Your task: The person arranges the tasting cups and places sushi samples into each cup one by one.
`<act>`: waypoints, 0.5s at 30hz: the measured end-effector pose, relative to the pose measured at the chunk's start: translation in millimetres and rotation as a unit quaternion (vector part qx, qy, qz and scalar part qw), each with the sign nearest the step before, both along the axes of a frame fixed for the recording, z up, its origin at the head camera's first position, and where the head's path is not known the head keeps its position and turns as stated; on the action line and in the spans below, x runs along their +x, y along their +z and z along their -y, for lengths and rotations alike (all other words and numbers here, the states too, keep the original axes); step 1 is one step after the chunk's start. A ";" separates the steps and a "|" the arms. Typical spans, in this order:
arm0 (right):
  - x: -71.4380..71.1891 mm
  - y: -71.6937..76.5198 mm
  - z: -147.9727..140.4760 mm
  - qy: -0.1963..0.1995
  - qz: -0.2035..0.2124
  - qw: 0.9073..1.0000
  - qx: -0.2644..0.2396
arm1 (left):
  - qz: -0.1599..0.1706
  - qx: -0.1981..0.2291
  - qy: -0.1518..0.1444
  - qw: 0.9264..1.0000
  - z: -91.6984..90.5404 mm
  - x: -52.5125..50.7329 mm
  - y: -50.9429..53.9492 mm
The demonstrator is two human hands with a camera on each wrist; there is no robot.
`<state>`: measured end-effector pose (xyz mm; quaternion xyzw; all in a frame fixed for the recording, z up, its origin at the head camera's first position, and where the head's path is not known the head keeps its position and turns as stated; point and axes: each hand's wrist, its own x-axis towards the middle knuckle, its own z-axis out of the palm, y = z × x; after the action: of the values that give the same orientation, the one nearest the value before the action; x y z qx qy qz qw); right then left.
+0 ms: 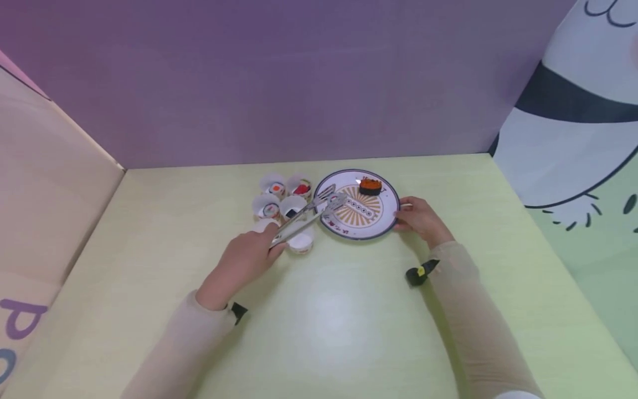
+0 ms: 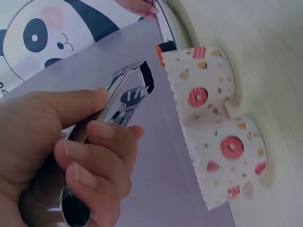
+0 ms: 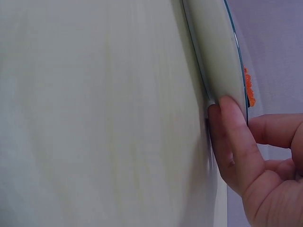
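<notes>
My left hand [image 1: 244, 263] grips metal tongs [image 2: 118, 94], with the fingers curled round the handles. In the head view the tong tips reach over the left part of a round plate [image 1: 334, 178] with a dark blue rim. Between the tips, the left wrist view shows a small dark patch; I cannot tell whether it is a held piece. On the plate's far right part sits a piece of sushi [image 1: 370, 187] with an orange top and dark wrap. My right hand [image 1: 423, 220] pinches the plate's right edge, fingertips against its underside in the right wrist view.
Several patterned paper cups [image 2: 227, 146] cluster left of the plate. One holds a red-topped piece [image 1: 301, 189], another an orange-centred piece [image 1: 276, 189]. A purple wall [image 1: 309, 83] rises behind the pale table [image 1: 329, 321]. Printed panels stand at both sides.
</notes>
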<state>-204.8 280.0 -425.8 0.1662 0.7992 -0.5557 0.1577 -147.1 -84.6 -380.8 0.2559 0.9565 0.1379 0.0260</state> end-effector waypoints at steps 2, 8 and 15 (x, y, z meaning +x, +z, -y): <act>0.0 -1.1 -0.1 -0.002 -0.001 1.000 0.000 | -0.006 0.008 -0.004 1.000 7.3 2.9 0.2; -0.1 -2.9 -2.5 -0.002 -0.010 1.000 -0.013 | -0.012 0.017 -0.024 1.000 27.0 6.5 2.4; 0.0 -3.2 -1.0 -0.002 -0.010 1.000 -0.017 | 0.026 0.002 -0.052 0.998 50.0 10.7 10.8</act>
<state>-204.8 281.1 -428.9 0.1593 0.7911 -0.5709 0.1510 -136.4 -134.6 -370.0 0.3021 0.9405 0.1445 0.0573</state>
